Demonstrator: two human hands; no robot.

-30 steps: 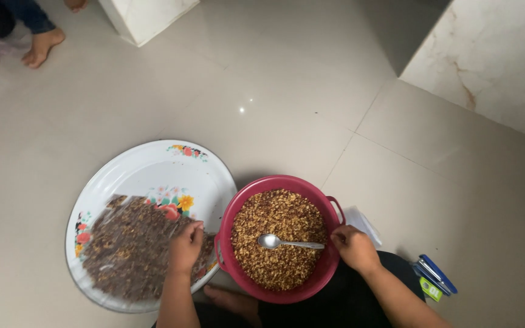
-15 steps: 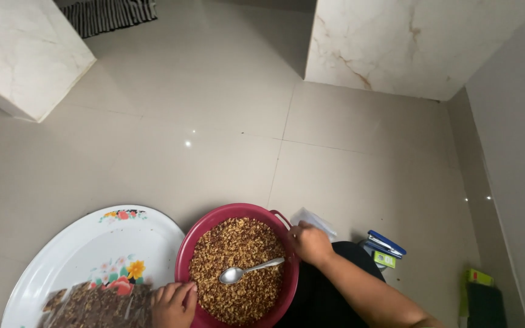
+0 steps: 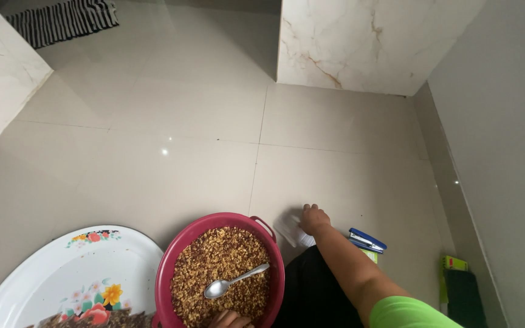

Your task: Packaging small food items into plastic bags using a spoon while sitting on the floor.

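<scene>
Right hand (image 3: 314,219) on white paper (image 3: 291,229) on floor, fingers curled onto it, left hand (image 3: 229,319) at red bowl (image 3: 180,258) rim, fingers mostly cropped, state unclear, spoon (image 3: 233,282) lying in grain (image 3: 214,255).

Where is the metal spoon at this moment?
In the head view, the metal spoon lies on the brown grains inside the round red plastic basin, low centre, right of the floral white tray.

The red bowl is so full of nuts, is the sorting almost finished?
Only partly. A small dark heap lies on the flowered tray. The red bowl is heaped with brown bits, a spoon resting in them. The left hand is at the bowl's near edge; the right hand rests on white paper.
</scene>
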